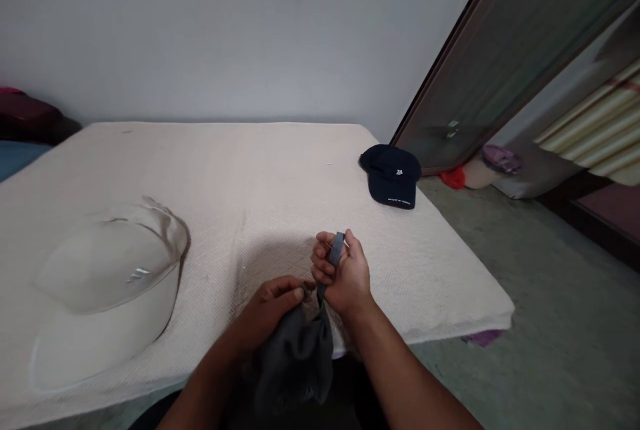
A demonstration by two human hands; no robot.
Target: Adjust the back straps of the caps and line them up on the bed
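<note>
Head cam: soft, crumpled dark grey cloth (295,360) hanging by the bed's (280,177) near edge, its blue-grey strap (337,249) pointing away, slightly right. Left hand (274,305) pinches the cloth, right hand (350,277) curls round the strap. Beige cap (113,343) left, slanted-bar logo; farther, navy cap (385,170), looks like "TA", brim text unreadable.

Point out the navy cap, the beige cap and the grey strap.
Navy cap (391,172): head view, front of the crown.
Beige cap (113,283): head view, crown, just above the brim.
Grey strap (336,250): head view, its flat upper part.
</note>
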